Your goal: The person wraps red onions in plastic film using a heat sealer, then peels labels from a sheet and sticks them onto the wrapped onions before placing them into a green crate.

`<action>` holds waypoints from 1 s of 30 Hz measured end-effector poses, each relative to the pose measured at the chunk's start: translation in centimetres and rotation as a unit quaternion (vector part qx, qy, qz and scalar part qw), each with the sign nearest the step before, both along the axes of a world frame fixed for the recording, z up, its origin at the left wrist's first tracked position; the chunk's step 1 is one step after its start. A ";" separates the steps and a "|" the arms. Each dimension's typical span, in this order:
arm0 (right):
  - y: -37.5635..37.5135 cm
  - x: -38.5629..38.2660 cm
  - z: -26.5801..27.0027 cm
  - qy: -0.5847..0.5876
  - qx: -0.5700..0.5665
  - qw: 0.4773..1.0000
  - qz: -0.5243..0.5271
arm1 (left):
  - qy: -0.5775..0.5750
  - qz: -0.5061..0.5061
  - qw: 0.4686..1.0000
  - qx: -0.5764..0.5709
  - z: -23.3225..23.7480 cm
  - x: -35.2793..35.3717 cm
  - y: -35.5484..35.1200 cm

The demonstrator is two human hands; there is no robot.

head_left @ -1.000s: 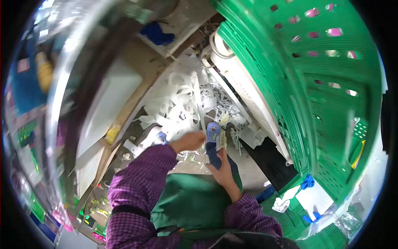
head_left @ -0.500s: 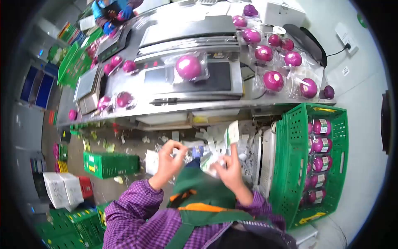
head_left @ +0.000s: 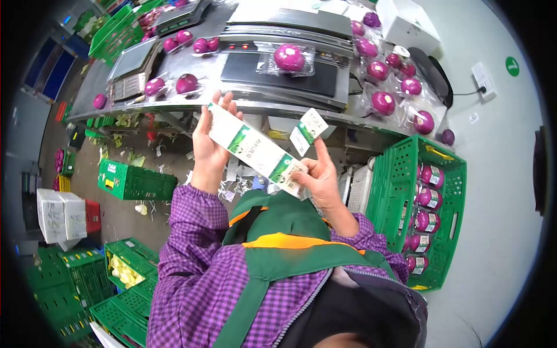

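A long strip of white and green labels (head_left: 255, 149) stretches between my two hands above the apron. My left hand (head_left: 213, 145) is at its upper left end, the strip lying against the palm between thumb and raised fingers. My right hand (head_left: 319, 177) pinches the lower right end between thumb and fingers. A separate label (head_left: 308, 131) sticks up at the tip of my right index finger. Beyond my hands, a wrapped purple cabbage (head_left: 289, 58) rests on the black plate of the wrapping machine (head_left: 278, 81).
The metal table (head_left: 174, 105) holds more purple cabbages, two scales and a white box (head_left: 406, 26). At right stands a green crate (head_left: 447, 232) with several wrapped, labelled cabbages. Green crates (head_left: 139, 180) and white boxes (head_left: 51, 214) are on the floor at left.
My left hand has risen and opened out behind the label strip, which now shows at full length. The view has shifted, and the person at the upper left is out of frame.
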State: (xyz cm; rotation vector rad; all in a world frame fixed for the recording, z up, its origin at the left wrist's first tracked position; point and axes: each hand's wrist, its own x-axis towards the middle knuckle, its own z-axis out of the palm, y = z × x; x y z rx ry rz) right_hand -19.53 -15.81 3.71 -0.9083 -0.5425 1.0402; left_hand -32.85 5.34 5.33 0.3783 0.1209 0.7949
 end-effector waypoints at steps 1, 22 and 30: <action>-0.2 0.1 -0.2 0.006 0.001 1.000 0.001 | 0.022 0.021 0.999 0.018 0.1 -0.5 0.8; 1.3 12.2 -7.4 -0.100 -0.042 0.993 -0.044 | 0.078 0.219 0.967 0.106 0.7 -15.4 6.5; 7.0 12.3 -5.0 0.139 0.007 0.990 -0.007 | 0.158 0.166 0.971 -0.067 -6.4 -15.7 -1.9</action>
